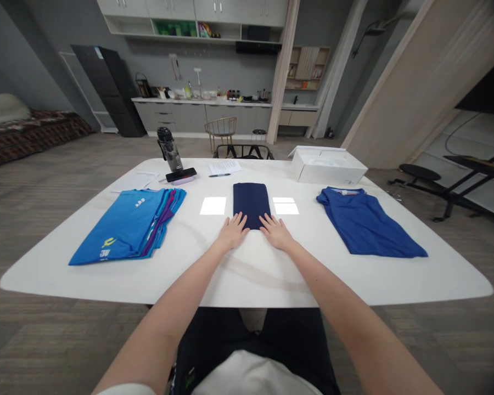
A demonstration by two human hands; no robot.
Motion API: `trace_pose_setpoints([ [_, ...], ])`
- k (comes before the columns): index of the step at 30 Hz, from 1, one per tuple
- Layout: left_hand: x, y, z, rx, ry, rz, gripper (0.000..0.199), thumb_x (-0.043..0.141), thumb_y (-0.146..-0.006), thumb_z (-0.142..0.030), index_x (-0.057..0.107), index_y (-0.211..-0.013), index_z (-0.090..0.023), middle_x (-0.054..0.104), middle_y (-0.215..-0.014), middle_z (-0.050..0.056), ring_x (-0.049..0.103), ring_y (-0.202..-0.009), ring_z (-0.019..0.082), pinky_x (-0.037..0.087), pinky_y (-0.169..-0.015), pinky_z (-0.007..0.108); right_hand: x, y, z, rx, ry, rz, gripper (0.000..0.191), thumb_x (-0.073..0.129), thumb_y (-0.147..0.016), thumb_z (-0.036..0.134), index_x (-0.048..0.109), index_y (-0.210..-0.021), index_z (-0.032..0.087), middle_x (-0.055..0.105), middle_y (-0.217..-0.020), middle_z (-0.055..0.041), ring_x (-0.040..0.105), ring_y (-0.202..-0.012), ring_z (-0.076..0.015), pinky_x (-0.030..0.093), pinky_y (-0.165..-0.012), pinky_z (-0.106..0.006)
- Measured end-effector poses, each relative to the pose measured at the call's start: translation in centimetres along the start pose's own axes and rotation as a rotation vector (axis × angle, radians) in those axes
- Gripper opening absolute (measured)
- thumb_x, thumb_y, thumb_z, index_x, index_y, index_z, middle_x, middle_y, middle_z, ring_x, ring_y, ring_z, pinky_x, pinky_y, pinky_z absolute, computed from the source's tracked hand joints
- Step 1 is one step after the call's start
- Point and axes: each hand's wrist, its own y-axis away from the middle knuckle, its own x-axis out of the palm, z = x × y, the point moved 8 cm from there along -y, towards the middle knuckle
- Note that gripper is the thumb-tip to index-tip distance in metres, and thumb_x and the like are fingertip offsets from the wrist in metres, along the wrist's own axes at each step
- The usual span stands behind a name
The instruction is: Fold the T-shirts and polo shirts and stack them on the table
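A dark navy garment [251,203], folded into a neat upright rectangle, lies on the white table [267,280] in front of me. My left hand [233,230] rests flat at its lower left corner, fingers stretched out over the edge. At the lower right corner my right hand [276,231] lies likewise, fingertips touching the cloth. To the left is a stack of blue and purple shirts [125,227], folded lengthwise. A royal blue shirt [368,222] lies flat on the right, its collar pointing away from me.
At the back left stand a dark water bottle [170,151] and a black phone-like object [181,174]. Paper [225,166] and a pen [219,175] lie near the far edge. An open white box [328,166] sits at the back right. Beyond is a chair [221,129].
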Motion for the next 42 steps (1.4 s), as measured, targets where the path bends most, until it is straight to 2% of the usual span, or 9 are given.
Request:
trace_pose_setpoints([
  [5, -0.9, 2.5, 0.7, 0.000, 0.075, -0.077, 0.053, 0.033, -0.105, -0.028, 0.041, -0.157, -0.016, 0.033, -0.166, 0.012, 0.032, -0.154, 0.029, 0.025, -0.124, 0.057, -0.7, 1.9, -1.1, -0.045, -0.141, -0.153, 0.048, 0.039, -0.107, 0.036, 0.053, -0.151, 0.025, 0.042, -0.163, -0.0094, 0.037, -0.150, -0.0261, 0.025, -0.124, -0.049],
  [9, -1.1, 2.6, 1.5, -0.062, 0.171, -0.176, 0.048, 0.038, -0.100, -0.014, 0.058, -0.144, -0.017, 0.049, -0.158, 0.010, 0.046, -0.146, 0.024, 0.027, -0.125, 0.050, -1.9, 2.4, -2.1, -0.037, -0.304, -0.336, 0.034, 0.052, -0.101, 0.030, 0.069, -0.129, 0.022, 0.063, -0.136, -0.0121, 0.059, -0.127, -0.0232, 0.042, -0.113, -0.039],
  [15, -1.6, 2.0, 1.3, -0.110, 0.096, -0.225, 0.046, 0.040, -0.098, -0.009, 0.063, -0.137, -0.020, 0.058, -0.150, 0.010, 0.057, -0.135, 0.024, 0.035, -0.121, 0.046, -2.5, 1.6, -3.0, -0.060, -0.329, -0.385, 0.023, 0.057, -0.096, 0.021, 0.074, -0.111, 0.022, 0.069, -0.110, -0.0079, 0.062, -0.109, -0.0230, 0.046, -0.102, -0.038],
  [21, -2.4, 1.7, 0.5, -0.093, -0.066, -0.125, 0.046, 0.034, -0.099, -0.005, 0.062, -0.133, -0.021, 0.061, -0.145, 0.011, 0.066, -0.120, 0.025, 0.045, -0.109, 0.042, -2.7, 1.0, -2.6, -0.085, -0.219, -0.376, 0.026, 0.053, -0.097, 0.017, 0.073, -0.112, 0.023, 0.069, -0.110, -0.0078, 0.060, -0.109, -0.0251, 0.046, -0.099, -0.039],
  [27, -3.0, 1.4, 0.8, -0.140, -0.143, -0.078, 0.042, 0.038, -0.099, -0.008, 0.063, -0.126, -0.027, 0.069, -0.124, 0.008, 0.071, -0.099, 0.024, 0.051, -0.085, 0.035, -2.6, 0.9, -2.6, -0.046, -0.205, -0.342, 0.023, 0.052, -0.097, 0.016, 0.070, -0.110, 0.023, 0.068, -0.113, -0.0082, 0.059, -0.109, -0.0266, 0.045, -0.097, -0.041],
  [29, -3.3, 1.4, 0.8, -0.115, -0.151, -0.082, 0.039, 0.038, -0.099, -0.010, 0.065, -0.122, -0.026, 0.069, -0.120, 0.008, 0.070, -0.096, 0.023, 0.050, -0.086, 0.036, -2.6, 1.1, -2.5, -0.048, -0.214, -0.326, 0.022, 0.051, -0.097, 0.016, 0.069, -0.109, 0.023, 0.067, -0.113, -0.0084, 0.059, -0.109, -0.0268, 0.045, -0.096, -0.041],
  [32, -4.0, 2.1, 0.4, -0.016, -0.172, -0.100, 0.034, 0.041, -0.097, -0.009, 0.069, -0.111, -0.023, 0.071, -0.112, 0.009, 0.068, -0.098, 0.023, 0.042, -0.102, 0.042, -2.8, 2.0, -2.0, -0.095, -0.223, -0.273, 0.023, 0.050, -0.097, 0.016, 0.069, -0.108, 0.022, 0.066, -0.114, -0.0093, 0.058, -0.110, -0.0267, 0.045, -0.097, -0.042],
  [35, -4.3, 4.2, -0.4, 0.091, -0.154, -0.112, 0.027, 0.049, -0.093, -0.009, 0.070, -0.102, -0.022, 0.073, -0.105, 0.009, 0.064, -0.103, 0.026, 0.035, -0.104, 0.047, -3.1, 4.5, -1.2, -0.174, -0.247, -0.194, 0.024, 0.049, -0.097, 0.015, 0.069, -0.107, 0.023, 0.066, -0.111, -0.0093, 0.058, -0.110, -0.0267, 0.046, -0.098, -0.043],
  [42, -3.7, 12.0, -3.9, 0.289, 0.060, 0.003, 0.019, 0.054, -0.087, -0.010, 0.067, -0.093, -0.022, 0.070, -0.095, 0.005, 0.060, -0.094, 0.021, 0.036, -0.090, 0.039, -4.2, 12.8, 1.8, -0.288, -0.402, 0.057, 0.022, 0.058, -0.089, 0.011, 0.071, -0.096, 0.026, 0.068, -0.100, -0.0062, 0.064, -0.097, -0.0233, 0.050, -0.089, -0.039],
])
